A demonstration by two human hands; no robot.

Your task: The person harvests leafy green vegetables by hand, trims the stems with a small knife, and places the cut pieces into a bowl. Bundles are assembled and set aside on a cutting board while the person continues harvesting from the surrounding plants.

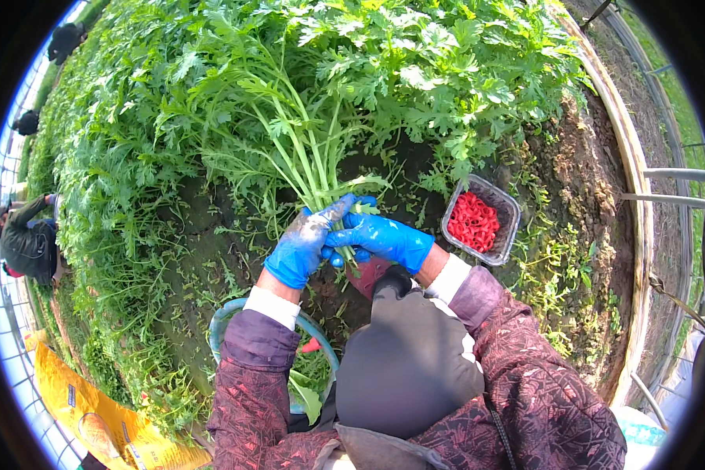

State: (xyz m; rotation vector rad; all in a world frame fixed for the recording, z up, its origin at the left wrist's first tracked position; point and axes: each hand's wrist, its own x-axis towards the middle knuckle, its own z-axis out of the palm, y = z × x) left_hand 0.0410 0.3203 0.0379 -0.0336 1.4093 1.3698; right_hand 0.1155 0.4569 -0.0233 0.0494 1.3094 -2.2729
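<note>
A bunch of leafy greens with long pale stems (304, 154), like crown daisy, points away from me with its leaves at the top. My left hand (309, 234), in a soiled blue glove, closes around the stems low down. My right hand (382, 236), gloved in blue too, overlaps it and has its fingers about the stem ends, which poke out below. To the right, a clear plastic tub (509, 220) on the soil holds many red bands (473, 222). Some fingers are hidden behind the stems and each other.
Dense standing greens (399, 64) fill the far side. A blue-green rimmed container (328, 338) with greens sits by my left forearm. A yellow printed bag (88, 411) lies lower left. A wooden edging board (640, 223) and metal bars (675, 174) bound the right. Another person (32, 241) crouches far left.
</note>
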